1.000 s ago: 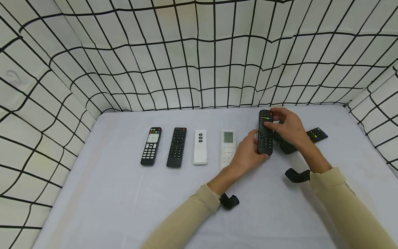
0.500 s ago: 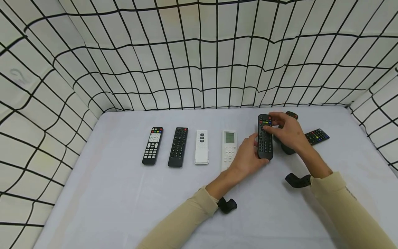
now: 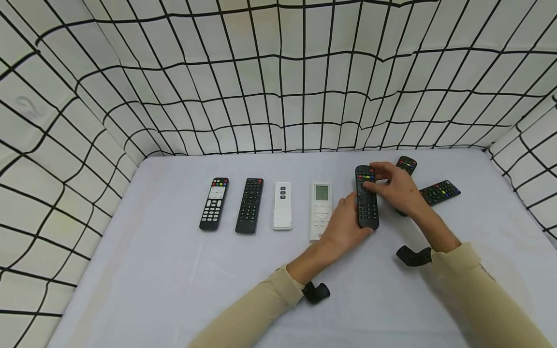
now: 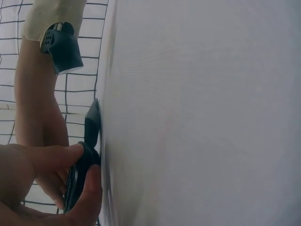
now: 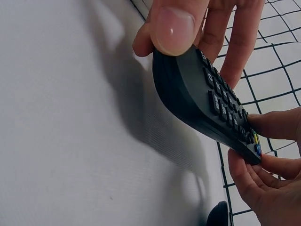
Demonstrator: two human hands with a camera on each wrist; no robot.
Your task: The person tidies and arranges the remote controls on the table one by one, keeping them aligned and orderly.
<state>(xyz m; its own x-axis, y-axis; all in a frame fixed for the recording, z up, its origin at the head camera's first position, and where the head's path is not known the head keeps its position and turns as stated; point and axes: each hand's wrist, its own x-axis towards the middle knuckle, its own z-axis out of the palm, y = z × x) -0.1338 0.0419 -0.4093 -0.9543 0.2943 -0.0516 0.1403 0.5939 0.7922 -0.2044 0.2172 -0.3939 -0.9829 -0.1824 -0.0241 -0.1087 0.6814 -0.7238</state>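
Observation:
A black remote control (image 3: pixel 368 208) with coloured buttons is held between both hands, raised above the table in the right wrist view. My left hand (image 3: pixel 345 227) grips its near end, the thumb on the bottom edge and fingers along the left side. At the far end, my right hand (image 3: pixel 398 188) pinches it, thumb on the button face and fingers at the upper edge. Just left of the left hand lies a white air-conditioner remote (image 3: pixel 321 205) with a grey screen, partly covered by that hand. Behind the right hand lie two more black remotes, one (image 3: pixel 407 165) tilted, the other (image 3: pixel 440 192) slanting sideways.
Farther left, a slim white remote (image 3: pixel 283 208), a black remote (image 3: pixel 250 205) and a black remote with white buttons (image 3: pixel 214 203) lie in a row. A white cloth (image 3: pixel 165 290) covers the table. Black netting (image 3: pixel 300 77) over white sheets encloses the back and sides.
Both hands have brought the held black remote toward me and slightly left. More of the two black remotes behind the right hand now shows. The row on the left stays put.

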